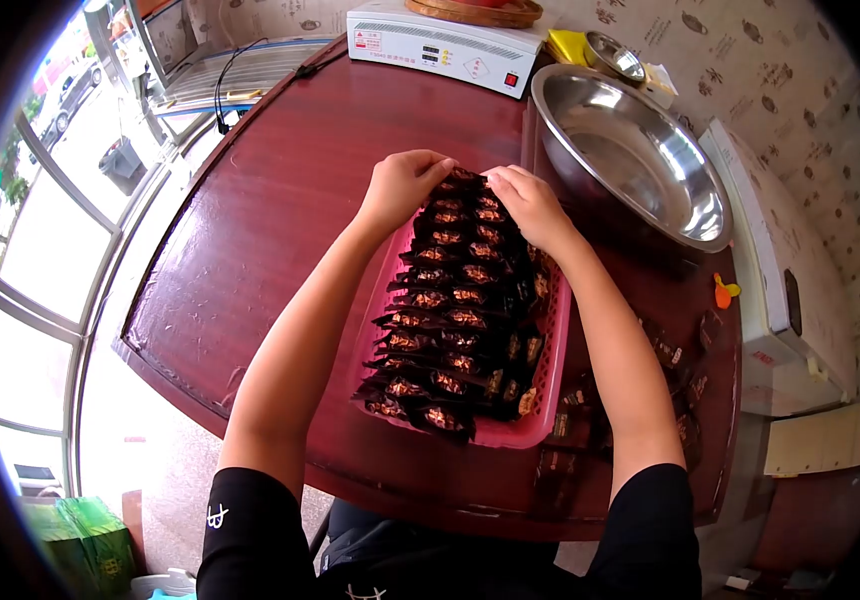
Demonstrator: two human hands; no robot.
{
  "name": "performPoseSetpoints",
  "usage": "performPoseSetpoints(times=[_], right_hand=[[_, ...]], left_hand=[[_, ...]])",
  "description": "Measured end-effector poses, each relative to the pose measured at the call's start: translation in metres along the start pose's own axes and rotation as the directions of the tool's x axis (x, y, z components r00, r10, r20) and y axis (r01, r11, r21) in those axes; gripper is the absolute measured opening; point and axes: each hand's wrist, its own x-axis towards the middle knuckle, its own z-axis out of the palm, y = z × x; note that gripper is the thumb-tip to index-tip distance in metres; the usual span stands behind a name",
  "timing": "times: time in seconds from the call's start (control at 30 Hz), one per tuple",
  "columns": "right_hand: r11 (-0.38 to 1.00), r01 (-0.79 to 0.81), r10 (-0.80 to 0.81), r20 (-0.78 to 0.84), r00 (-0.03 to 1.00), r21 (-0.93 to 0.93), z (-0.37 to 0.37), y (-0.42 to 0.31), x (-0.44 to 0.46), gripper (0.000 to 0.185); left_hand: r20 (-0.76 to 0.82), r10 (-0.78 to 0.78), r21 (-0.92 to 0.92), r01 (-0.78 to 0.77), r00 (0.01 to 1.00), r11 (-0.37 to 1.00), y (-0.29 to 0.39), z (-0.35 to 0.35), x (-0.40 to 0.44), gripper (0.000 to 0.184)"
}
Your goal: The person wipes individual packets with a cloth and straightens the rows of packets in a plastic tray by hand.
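Note:
A pink plastic basket (516, 434) stands on the table in front of me. Rows of small dark packets (447, 300) with see-through windows, showing brown lumpy pieces inside, fill it and overlap one another. At the basket's far end, my left hand (406, 188) has its thumb and fingers closed at the left edge of the last packet. Across from it, my right hand (532, 205) pinches the right edge of that same packet. The fingertips partly cover the packet. More packets lie along the basket's right side, below my right forearm.
Loose dark packets (575, 425) lie on the red-brown table (250, 200) at the right. A large steel bowl (640, 150) stands at the back right, beside a white control box (440, 55). Near the bowl lies a small orange and yellow item (724, 290). Windows line the left.

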Motion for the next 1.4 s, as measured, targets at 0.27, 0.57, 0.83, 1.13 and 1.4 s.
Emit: performPoseSetpoints(times=[0.27,0.57,0.83,1.13,1.4], right_hand=[[0.955,-0.231,0.268,-0.202,0.942,0.188,0.01,-0.005,-0.009,0.046],[0.715,-0.379,0.561,-0.157,0.813,0.587,0.039,-0.053,-0.044,0.071],[0.675,-0.34,0.552,-0.143,0.821,0.655,0.035,-0.063,-0.053,0.071],[0.712,-0.117,0.392,-0.253,0.884,0.693,-0.013,-0.105,-0.131,0.07],[0.885,-0.371,0.441,-0.251,0.862,0.282,-0.109,-0.06,-0.263,0.041]], left_hand=[[0.084,-0.156,-0.389,0.177,0.984,0.904,-0.006,0.002,0.001,0.047],[0.14,-0.075,-0.21,0.104,0.987,0.972,0.017,-0.001,-0.044,0.075],[0.071,-0.081,-0.231,0.095,0.994,0.968,0.023,-0.011,-0.042,0.073],[0.472,0.141,0.659,-0.455,0.87,0.599,0.074,-0.001,-0.099,0.066],[0.395,0.233,0.714,-0.456,0.889,0.532,0.116,0.003,-0.111,0.065]])
